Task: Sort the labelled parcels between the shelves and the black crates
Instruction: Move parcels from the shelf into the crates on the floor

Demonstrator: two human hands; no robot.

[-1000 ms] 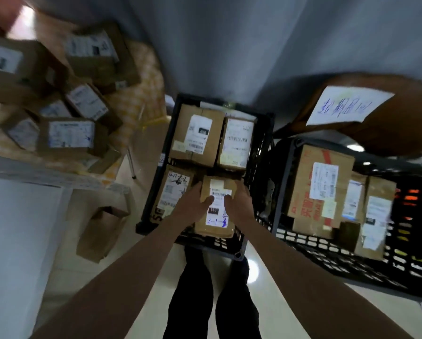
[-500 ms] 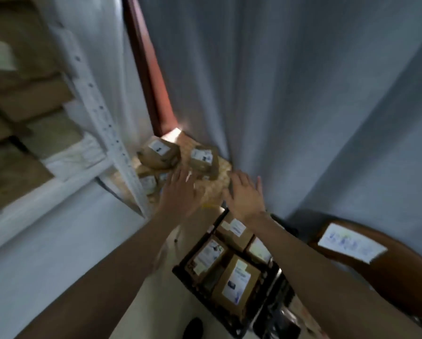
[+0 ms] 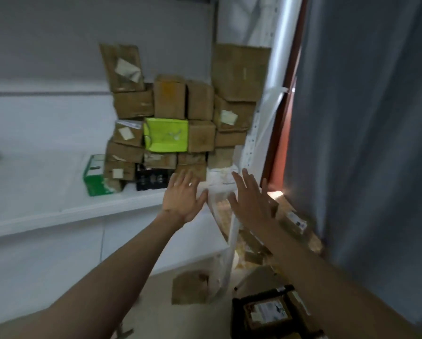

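Both my arms reach up toward a white shelf (image 3: pixel 82 211) stacked with several brown cardboard parcels (image 3: pixel 170 96) and one bright green parcel (image 3: pixel 166 138). My left hand (image 3: pixel 183 199) is spread flat, fingers straight, just below the lowest brown parcel (image 3: pixel 193 171), holding nothing. My right hand (image 3: pixel 251 196) is also spread with straight fingers, in front of the shelf's white upright post (image 3: pixel 254 133). A black crate (image 3: pixel 266 311) holding labelled parcels sits at the bottom right on the floor.
A green and white box (image 3: pixel 95 177) and a small black box (image 3: pixel 151 178) stand on the shelf. More labelled parcels (image 3: pixel 293 221) lie on a lower surface behind my right arm. A brown paper bag (image 3: pixel 190 287) sits on the floor. A grey curtain (image 3: pixel 364 118) hangs at right.
My view swung up from the crate to the shelf. Both hands let go of the parcel in the crate and rose, empty and spread, toward the shelf.
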